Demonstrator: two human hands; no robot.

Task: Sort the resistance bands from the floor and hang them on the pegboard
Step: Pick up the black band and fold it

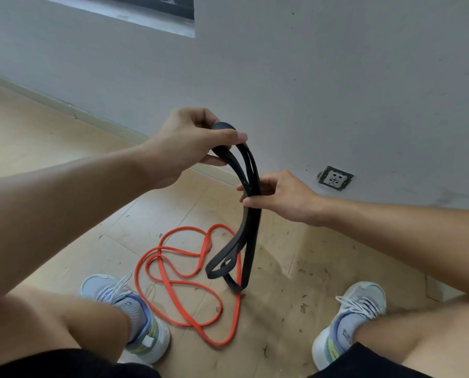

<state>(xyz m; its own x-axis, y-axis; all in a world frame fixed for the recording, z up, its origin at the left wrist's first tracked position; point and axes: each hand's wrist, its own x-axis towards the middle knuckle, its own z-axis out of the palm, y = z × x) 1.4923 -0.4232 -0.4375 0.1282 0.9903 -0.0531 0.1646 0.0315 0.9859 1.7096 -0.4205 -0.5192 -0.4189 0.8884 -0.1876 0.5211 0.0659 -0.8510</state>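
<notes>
Left hand (189, 140) pinches the top of the folded black resistance band (248, 203); right hand (279, 196) holds its middle, up off the floor. Keep the loops even. The orange resistance band (189, 285) lies between the shoes.

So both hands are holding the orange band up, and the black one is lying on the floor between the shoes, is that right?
Not quite: the colours are swapped. In the head view the left hand and right hand hold the black band up, and the orange band lies on the floor between the shoes.
</notes>
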